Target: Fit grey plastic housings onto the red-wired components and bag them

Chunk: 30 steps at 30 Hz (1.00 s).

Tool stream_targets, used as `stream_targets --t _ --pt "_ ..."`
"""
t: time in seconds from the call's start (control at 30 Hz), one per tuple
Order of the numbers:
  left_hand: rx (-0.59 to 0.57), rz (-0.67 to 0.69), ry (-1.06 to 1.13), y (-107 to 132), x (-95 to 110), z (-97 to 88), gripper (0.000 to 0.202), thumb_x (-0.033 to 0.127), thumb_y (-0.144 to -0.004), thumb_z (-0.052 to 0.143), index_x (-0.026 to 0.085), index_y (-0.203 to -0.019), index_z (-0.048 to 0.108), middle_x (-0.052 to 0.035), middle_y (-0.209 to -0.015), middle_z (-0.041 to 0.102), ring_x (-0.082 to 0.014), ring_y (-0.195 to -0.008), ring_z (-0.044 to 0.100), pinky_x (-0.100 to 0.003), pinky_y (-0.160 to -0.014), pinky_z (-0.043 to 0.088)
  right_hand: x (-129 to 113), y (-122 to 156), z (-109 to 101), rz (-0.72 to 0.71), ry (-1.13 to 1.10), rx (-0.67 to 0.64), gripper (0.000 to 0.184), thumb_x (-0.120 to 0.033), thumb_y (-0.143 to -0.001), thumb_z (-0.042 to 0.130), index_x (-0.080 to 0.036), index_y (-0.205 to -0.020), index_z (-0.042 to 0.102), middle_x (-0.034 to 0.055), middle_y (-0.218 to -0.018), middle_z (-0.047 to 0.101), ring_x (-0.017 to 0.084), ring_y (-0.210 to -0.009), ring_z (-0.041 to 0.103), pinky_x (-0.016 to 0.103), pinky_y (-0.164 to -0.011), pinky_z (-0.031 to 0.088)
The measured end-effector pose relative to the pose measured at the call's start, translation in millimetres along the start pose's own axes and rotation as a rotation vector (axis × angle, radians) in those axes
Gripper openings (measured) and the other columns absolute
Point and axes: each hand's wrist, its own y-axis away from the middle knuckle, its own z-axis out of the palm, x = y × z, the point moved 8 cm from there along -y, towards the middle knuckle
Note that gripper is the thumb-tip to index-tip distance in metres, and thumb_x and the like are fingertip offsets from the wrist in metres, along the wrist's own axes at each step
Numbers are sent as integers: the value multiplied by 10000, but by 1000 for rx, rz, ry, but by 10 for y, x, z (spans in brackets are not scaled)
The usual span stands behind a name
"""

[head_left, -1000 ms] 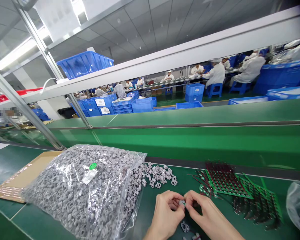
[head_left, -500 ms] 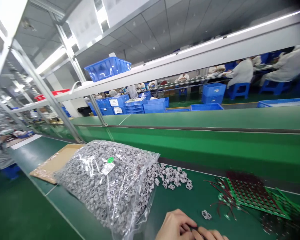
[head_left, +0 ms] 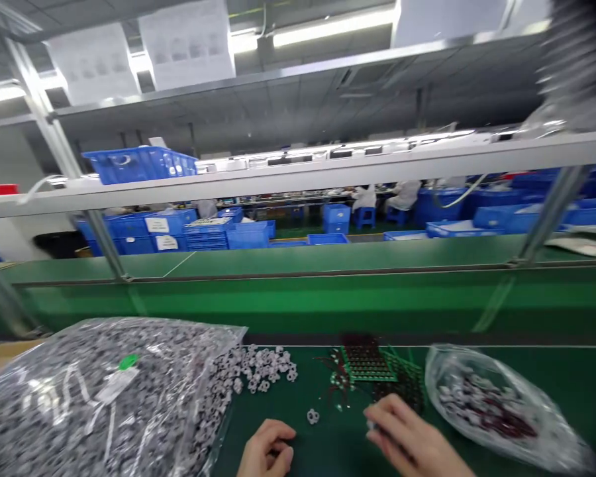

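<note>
My left hand (head_left: 268, 449) rests curled at the bottom edge of the view on the green mat (head_left: 298, 450), with nothing showing in it. My right hand (head_left: 410, 436) reaches up next to dark-wired green circuit board panels (head_left: 377, 371), and its fingertips pinch a small pale part, blurred. Between my hands lies a single grey plastic part (head_left: 312, 416). To the left sits a large clear plastic bag of grey plastic parts (head_left: 104, 397), with a loose pile of the same parts (head_left: 261, 368) beside it. A clear bag of parts with dark wires (head_left: 487, 404) lies to the right.
A raised green bench tier (head_left: 278, 295) runs behind the mat under a white metal-framed shelf holding a blue crate (head_left: 139, 165). Beyond stand stacks of blue crates (head_left: 206, 235) and co-workers in white (head_left: 365, 197) at benches.
The view has turned right and levelled, bringing the wired-parts bag into view. My hands have moved apart, and a grey part now lies on the mat between them.
</note>
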Motion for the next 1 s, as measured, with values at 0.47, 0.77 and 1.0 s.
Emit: stream_targets --t 0.47,0.77,1.0 --pt "39 160 -327 -210 656 233 114 173 -755 552 164 -854 608 -50 -903 566 -154 -792 551 -226 -692 431 1291 712 -1052 195 417 270 451 -548 -930 418 -248 -1065 726 160 -1133 647 316 -1029 619 428 -833 506" --pt "-59 121 -535 -275 661 364 367 26 -684 610 179 -1015 655 -51 -1002 535 -172 -853 517 -259 -745 414 461 -206 633 82 87 -90 212 -202 -959 390 -220 -934 599 65 -992 583 194 -906 563 323 -796 475" --pt "0 195 -334 -312 608 335 139 123 -762 615 160 -878 681 -48 -878 583 -179 -795 543 -308 -777 414 494 -355 894 -101 270 -44 286 -2 -857 333 -174 -857 561 78 -902 578 223 -862 523 366 -773 394"
